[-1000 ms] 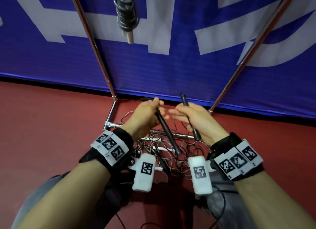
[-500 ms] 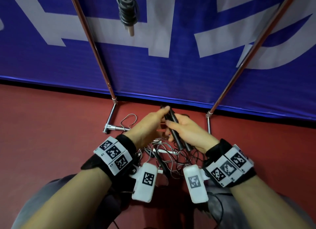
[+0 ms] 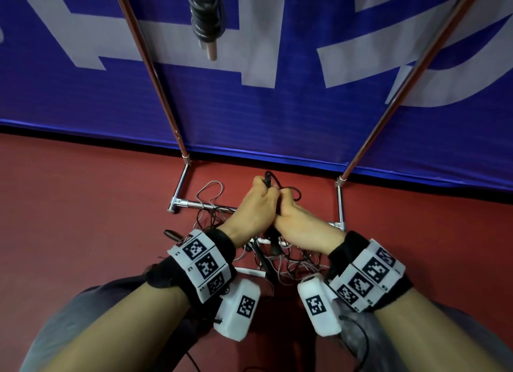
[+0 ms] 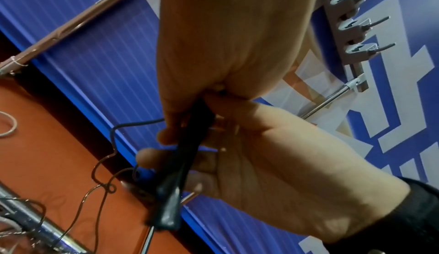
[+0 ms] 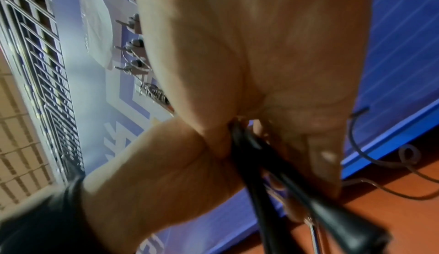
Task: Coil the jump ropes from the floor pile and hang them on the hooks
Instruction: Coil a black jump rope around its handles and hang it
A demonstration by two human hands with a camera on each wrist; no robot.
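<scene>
Both hands meet low over the red floor. My left hand [image 3: 256, 205] and right hand [image 3: 297, 219] both grip the two black jump rope handles [image 3: 268, 178], held side by side. In the left wrist view the handles [image 4: 180, 183] point down out of the curled fingers. The right wrist view shows the same handles [image 5: 308, 201]. Their thin black cord [image 3: 291, 190] loops off the handle tops. Beneath the wrists lies the tangled rope pile [image 3: 280, 258]. A coiled dark rope [image 3: 205, 13] hangs up on the rack. Bare hooks [image 4: 356, 25] show above.
A chrome rack base [image 3: 194, 204] lies on the floor under the hands, with two slanted poles [image 3: 155, 74] rising either side. A blue and white banner [image 3: 277, 116] stands right behind. A loose black handle [image 3: 172, 234] lies left of my left wrist.
The two handles, held apart a second ago, have been brought together. Both hands have closed round them as one bundle, a little farther out over the rack base.
</scene>
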